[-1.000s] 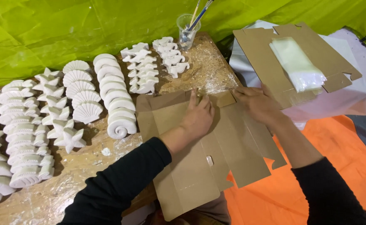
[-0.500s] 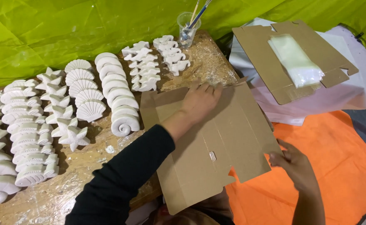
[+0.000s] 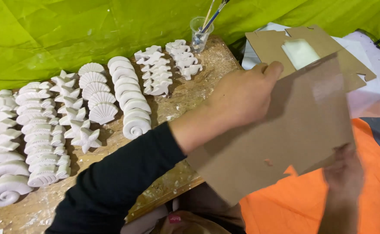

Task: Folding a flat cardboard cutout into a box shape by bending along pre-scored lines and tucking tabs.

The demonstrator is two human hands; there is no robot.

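Note:
My left hand point(image 3: 242, 97) grips the upper left edge of a flat brown cardboard box blank point(image 3: 285, 138) and holds it lifted and tilted above the table's right end. My right hand point(image 3: 343, 182), blurred, is at the blank's lower right edge and partly behind it; whether it grips is unclear. Rows of white plaster casts, shells point(image 3: 129, 102) and starfish point(image 3: 75, 115), lie on the wooden table point(image 3: 190, 95) to the left of the blank.
A second cardboard blank point(image 3: 320, 43) with a clear bag point(image 3: 300, 52) on it lies at the back right on white cloth. A clear cup with brushes point(image 3: 200, 32) stands at the table's back. Orange cloth point(image 3: 371, 190) covers the right side. Green fabric hangs behind.
The cardboard blank has been lifted off the table and tilted up toward me. My right hand went from its top edge down to its lower right edge.

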